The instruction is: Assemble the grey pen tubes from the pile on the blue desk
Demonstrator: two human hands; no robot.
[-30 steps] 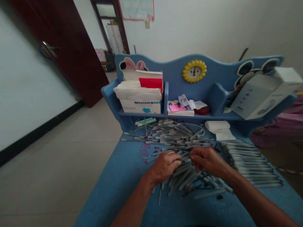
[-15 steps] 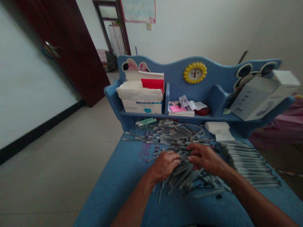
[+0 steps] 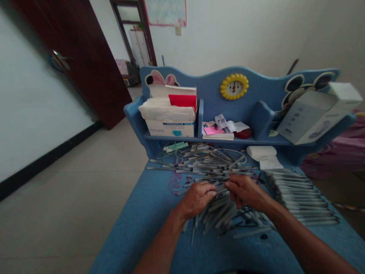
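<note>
Over a heap of loose grey pen parts, my left hand (image 3: pixel 199 198) has its fingers curled round a grey pen (image 3: pixel 220 191), which points to the right. My right hand (image 3: pixel 245 191) is closed in a pinch at the right end of that same pen; its fingertips partly hide the end. Below both hands lies a pile of pale, translucent pens (image 3: pixel 221 215). Behind them, thin grey pen pieces (image 3: pixel 205 163) are scattered in a looser pile. On the right, several pens (image 3: pixel 308 198) lie side by side in a neat row.
A blue shelf (image 3: pixel 176 139) at the desk's back bears a mask box (image 3: pixel 171 127), papers (image 3: pixel 219 131) and a tilted white box (image 3: pixel 310 118). A yellow clock (image 3: pixel 234 86) is on its backboard. A white paper roll (image 3: pixel 261 153) and a small black piece (image 3: pixel 264 236) lie on the desk.
My right hand's fingers have drawn together into a tighter pinch at the pen's end. My left hand has stayed nearly in place. The view has shifted slightly.
</note>
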